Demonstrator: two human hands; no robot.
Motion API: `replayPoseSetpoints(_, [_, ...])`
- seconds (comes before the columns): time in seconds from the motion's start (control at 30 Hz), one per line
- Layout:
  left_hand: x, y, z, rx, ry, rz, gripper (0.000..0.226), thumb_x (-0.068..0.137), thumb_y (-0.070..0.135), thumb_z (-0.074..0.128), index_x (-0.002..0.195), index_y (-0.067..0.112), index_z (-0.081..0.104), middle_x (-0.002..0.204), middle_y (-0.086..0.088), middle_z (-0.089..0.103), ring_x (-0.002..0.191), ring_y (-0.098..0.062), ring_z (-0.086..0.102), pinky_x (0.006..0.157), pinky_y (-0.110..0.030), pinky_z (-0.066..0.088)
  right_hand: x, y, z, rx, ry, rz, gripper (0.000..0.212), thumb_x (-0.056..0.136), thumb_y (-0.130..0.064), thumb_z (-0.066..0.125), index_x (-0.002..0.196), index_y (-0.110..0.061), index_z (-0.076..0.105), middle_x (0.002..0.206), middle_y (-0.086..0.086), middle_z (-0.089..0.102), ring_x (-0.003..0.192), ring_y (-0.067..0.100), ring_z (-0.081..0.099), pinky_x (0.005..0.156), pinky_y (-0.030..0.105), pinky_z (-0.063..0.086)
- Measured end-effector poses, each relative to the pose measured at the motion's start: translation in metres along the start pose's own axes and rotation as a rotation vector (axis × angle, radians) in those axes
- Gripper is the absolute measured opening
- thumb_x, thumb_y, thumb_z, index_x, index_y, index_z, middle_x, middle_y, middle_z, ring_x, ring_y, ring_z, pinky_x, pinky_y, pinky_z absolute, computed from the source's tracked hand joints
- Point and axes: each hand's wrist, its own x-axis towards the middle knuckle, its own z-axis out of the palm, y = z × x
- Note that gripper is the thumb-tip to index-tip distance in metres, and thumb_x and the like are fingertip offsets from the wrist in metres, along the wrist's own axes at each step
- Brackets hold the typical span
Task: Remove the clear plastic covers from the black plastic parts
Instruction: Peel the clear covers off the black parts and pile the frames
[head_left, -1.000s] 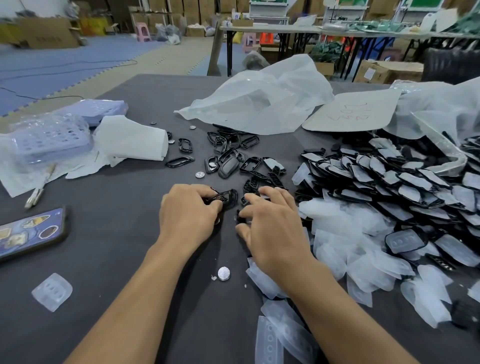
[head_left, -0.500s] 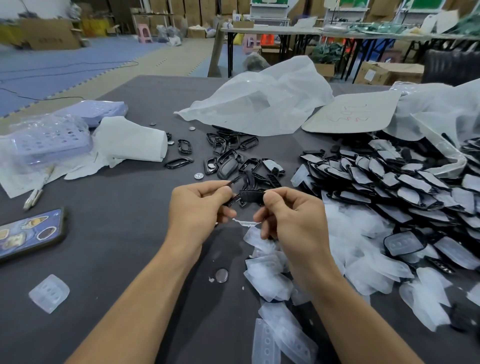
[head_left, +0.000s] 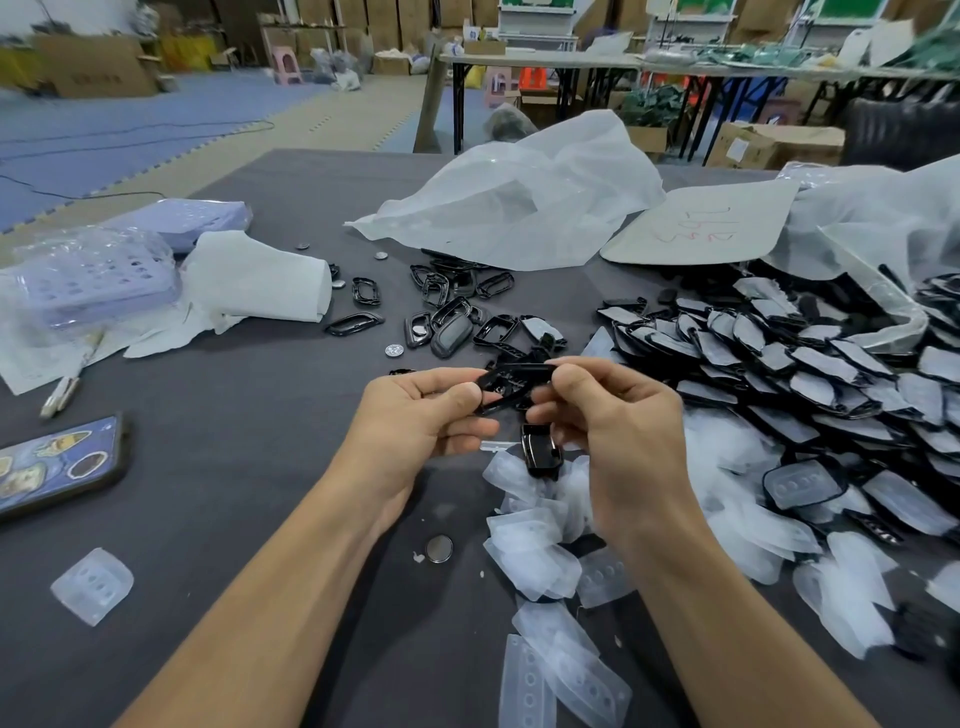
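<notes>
Fingers (head_left: 462, 397) of both hands pinching glossy black part (head_left: 511, 385), cover off

Bare table (head_left: 270, 441) left of hands

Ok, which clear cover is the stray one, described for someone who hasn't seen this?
Find the grey table, then the phone at its left edge. Just nearer the camera than the phone lies one clear cover with three dimples. It sits alone on bare tabletop, while the other covers are heaped on the right.
</notes>
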Motion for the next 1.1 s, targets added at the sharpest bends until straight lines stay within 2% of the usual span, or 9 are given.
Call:
replayPoseSetpoints(0.13, [0.000, 0.000, -0.001, -0.015, 0.007, -0.006, 0.014, 0.097, 0.003, 0.065, 0.102, 0.011, 0.075, 0.088, -0.004, 0.081, 0.061, -0.010, 0.074, 0.052, -0.018, 0.055, 0.006, -0.005, -0.008, 0.066, 0.022, -0.026, 0.016, 0.092, -0.004, 0.071, 0.080, -0.013, 0.077, 0.073, 0.010, 0.075, 0.059, 0.016, 0.070, 0.054, 0.020, 0.052])
replayPoseSetpoints(0.3, [0.000, 0.001, 0.000, -0.022, -0.013, -0.033, 0.018, 0.099, 0.000, 0.061, 0.104, 0.010, 0.076, 0.090, -0.005, 0.081, 0.064, -0.011, 0.075, 0.055, -0.019, 0.057, 0.012, -0.006, -0.020, 0.031, 0.117, -0.073, 0.029, 0.086, 0.014, 0.064, 0.087, -0.012, 0.077, 0.065, 0.007, 0.068, 0.058, 0.020, 0.063, 0.062, 0.026, 0.053])
replayPoseSetpoints(0.43, [-0.001, 0.001, -0.001, 0.001, -0.028, -0.043, 0.024, 0.097, -0.009, 0.059, 0.106, 0.007, 0.075, 0.089, -0.006, 0.081, 0.068, -0.014, 0.077, 0.059, -0.020, 0.059, 0.012, -0.005, -0.020, -0.024, 0.102, -0.128, 0.028, 0.082, 0.012, 0.067, 0.076, -0.014, 0.075, 0.068, 0.015, 0.070, 0.056, 0.019, 0.065, 0.056, 0.024, 0.051])
replayPoseSetpoints(0.53, [-0.002, 0.001, -0.001, 0.017, -0.034, -0.040, 0.027, 0.094, -0.012, 0.060, 0.109, 0.006, 0.074, 0.088, -0.007, 0.080, 0.070, -0.014, 0.077, 0.061, -0.020, 0.060, 0.009, -0.002, -0.016, -0.116, 0.038, -0.197, 0.023, 0.080, 0.009, 0.070, 0.075, -0.013, 0.078, 0.063, 0.009, 0.069, 0.055, 0.017, 0.062, 0.053, 0.021, 0.049])
replayPoseSetpoints(0.73, [-0.004, 0.002, -0.002, 0.069, -0.102, -0.006, 0.033, 0.092, -0.014, 0.059, 0.110, 0.008, 0.077, 0.089, -0.007, 0.080, 0.071, -0.013, 0.076, 0.064, -0.020, 0.059, 0.003, 0.006, -0.006, -0.379, 0.021, -0.260, 0.022, 0.081, -0.002, 0.080, 0.076, -0.023, 0.081, 0.068, -0.003, 0.075, 0.059, 0.016, 0.066, 0.059, 0.031, 0.056])
replayPoseSetpoints(0.87, [-0.007, 0.003, -0.002, 0.068, -0.153, 0.028, 0.041, 0.087, -0.020, 0.059, 0.112, 0.006, 0.076, 0.096, -0.012, 0.080, 0.068, -0.012, 0.074, 0.063, -0.019, 0.058, -0.001, 0.009, 0.000, -0.525, 0.080, -0.334, 0.022, 0.080, -0.010, 0.082, 0.074, -0.030, 0.079, 0.065, -0.016, 0.073, 0.059, 0.006, 0.069, 0.057, 0.017, 0.054])
replayPoseSetpoints(0.97, [-0.007, 0.003, -0.003, 0.081, -0.180, 0.048, 0.046, 0.084, -0.023, 0.059, 0.111, 0.009, 0.078, 0.100, -0.013, 0.080, 0.067, -0.013, 0.073, 0.064, -0.019, 0.057, -0.003, 0.010, 0.001, -0.553, 0.133, -0.364, 0.022, 0.080, -0.013, 0.083, 0.074, -0.033, 0.077, 0.065, -0.020, 0.072, 0.060, 0.003, 0.069, 0.059, 0.015, 0.053])
replayPoseSetpoints(1.1, [-0.007, 0.004, -0.004, 0.061, -0.224, 0.050, 0.045, 0.069, -0.010, 0.067, 0.104, 0.014, 0.082, 0.104, -0.012, 0.080, 0.074, -0.013, 0.075, 0.069, -0.019, 0.057, -0.003, 0.011, 0.002, -0.530, 0.186, -0.362, 0.020, 0.081, -0.015, 0.083, 0.073, -0.032, 0.077, 0.066, -0.022, 0.071, 0.061, 0.000, 0.069, 0.058, 0.009, 0.049])
